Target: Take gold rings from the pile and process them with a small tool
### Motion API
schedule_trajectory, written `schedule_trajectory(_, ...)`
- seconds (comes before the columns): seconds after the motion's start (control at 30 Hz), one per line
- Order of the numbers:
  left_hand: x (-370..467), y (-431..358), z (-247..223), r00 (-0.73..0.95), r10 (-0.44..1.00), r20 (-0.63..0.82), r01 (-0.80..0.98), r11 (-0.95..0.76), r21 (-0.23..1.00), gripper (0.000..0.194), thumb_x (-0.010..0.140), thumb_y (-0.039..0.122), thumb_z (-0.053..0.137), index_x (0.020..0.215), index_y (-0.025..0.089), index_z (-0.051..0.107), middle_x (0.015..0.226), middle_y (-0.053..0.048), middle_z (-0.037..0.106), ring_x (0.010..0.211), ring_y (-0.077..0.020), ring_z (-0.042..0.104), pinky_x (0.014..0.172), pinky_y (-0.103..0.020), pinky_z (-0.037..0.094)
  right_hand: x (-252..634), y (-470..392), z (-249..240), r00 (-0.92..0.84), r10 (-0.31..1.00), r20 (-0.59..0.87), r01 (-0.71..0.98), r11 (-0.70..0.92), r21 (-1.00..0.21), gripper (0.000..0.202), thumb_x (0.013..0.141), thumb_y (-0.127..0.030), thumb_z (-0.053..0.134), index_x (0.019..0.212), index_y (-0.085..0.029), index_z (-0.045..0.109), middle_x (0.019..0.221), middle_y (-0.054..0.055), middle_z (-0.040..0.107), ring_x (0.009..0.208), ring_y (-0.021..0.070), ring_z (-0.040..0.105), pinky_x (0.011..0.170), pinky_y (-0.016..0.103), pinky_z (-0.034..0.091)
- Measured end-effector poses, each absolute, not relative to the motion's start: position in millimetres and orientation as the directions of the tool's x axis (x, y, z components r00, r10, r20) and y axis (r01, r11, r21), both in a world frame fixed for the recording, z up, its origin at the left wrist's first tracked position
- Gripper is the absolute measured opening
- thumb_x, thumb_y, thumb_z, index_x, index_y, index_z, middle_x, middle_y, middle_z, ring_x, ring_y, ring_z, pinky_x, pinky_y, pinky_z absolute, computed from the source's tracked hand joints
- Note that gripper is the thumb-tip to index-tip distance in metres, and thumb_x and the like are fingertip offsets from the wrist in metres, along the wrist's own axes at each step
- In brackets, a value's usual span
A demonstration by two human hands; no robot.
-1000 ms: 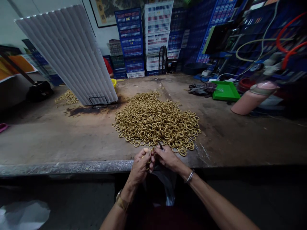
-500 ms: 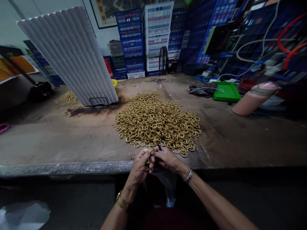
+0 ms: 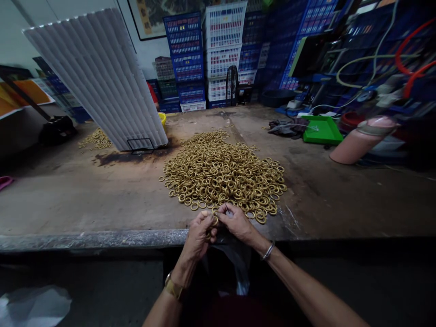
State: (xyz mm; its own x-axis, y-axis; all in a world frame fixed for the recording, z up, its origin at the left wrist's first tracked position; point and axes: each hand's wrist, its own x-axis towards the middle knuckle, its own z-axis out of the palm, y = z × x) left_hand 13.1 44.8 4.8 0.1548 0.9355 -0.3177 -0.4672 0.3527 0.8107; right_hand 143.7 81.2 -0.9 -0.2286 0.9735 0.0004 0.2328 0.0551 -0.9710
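A broad pile of brass-coloured rings lies on the worn table. At its near edge my left hand is closed around a few rings, one of them between thumb and forefinger. My right hand is pinched on a thin dark tool, only partly visible, with its fingertips beside that ring. Below the hands, under the table edge, hangs a clear plastic bag.
A tall corrugated white panel stands at the left, beside a smaller ring heap. Farther right are a green tray, a dark cloth and a pink cylinder. Stacked crates stand behind the table.
My right hand's fingers have shifted slightly, and the dark tool shows less and at another angle. The ring in my left fingertips is now more visible.
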Motion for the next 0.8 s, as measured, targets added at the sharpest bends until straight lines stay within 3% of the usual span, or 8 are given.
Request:
schedule_trajectory(0.2,12.8,42.2,7.9,0.212,0.929,-0.302,-0.444,0.367,0.817,0.034,0.068,0.041,0.063,0.088,0.017,0.047,0.064,0.004,0.052,0.041,-0.0031,0.042,0.036,-0.013,0.027,141.5,80.3,0.6,-0.190,0.982,0.007,0.279,0.061,-0.958,0.019,0.071,-0.035,0.053,0.066,-0.018,0.049,0.058,-0.004,0.047,0.055,0.0086,0.040,0.051,0.019,0.034)
schedule_trajectory(0.37,16.4,42.7,4.2,0.121,0.950,-0.288,-0.433,0.312,0.846,0.029,0.070,0.039,0.061,0.083,0.017,0.046,0.064,0.004,0.051,0.042,-0.0031,0.041,0.036,-0.013,0.028,140.0,77.4,0.8,-0.208,0.978,-0.011,0.255,0.043,-0.966,0.020,0.073,-0.037,0.052,0.067,-0.018,0.048,0.058,-0.005,0.048,0.054,0.0083,0.042,0.052,0.019,0.034)
schedule_trajectory(0.6,23.4,38.4,5.0,-0.035,0.990,-0.139,-0.069,0.136,0.988,0.023,0.074,0.038,0.056,0.077,0.016,0.051,0.048,0.007,0.044,0.038,-0.0041,0.037,0.036,-0.014,0.031,142.9,77.8,-3.4,-0.254,0.962,-0.098,0.166,-0.057,-0.985,0.028,0.078,-0.044,0.044,0.066,-0.019,0.045,0.046,-0.007,0.042,0.039,0.0056,0.034,0.040,0.018,0.029)
schedule_trajectory(0.8,20.0,37.4,2.5,0.053,0.979,-0.194,-0.166,0.201,0.965,0.029,0.074,0.044,0.054,0.083,0.016,0.053,0.061,0.003,0.053,0.041,-0.0038,0.042,0.036,-0.014,0.032,144.0,77.9,-5.9,-0.212,0.967,-0.140,0.177,-0.103,-0.979,0.026,0.076,-0.043,0.047,0.067,-0.018,0.047,0.047,-0.007,0.046,0.036,0.0046,0.033,0.036,0.017,0.027)
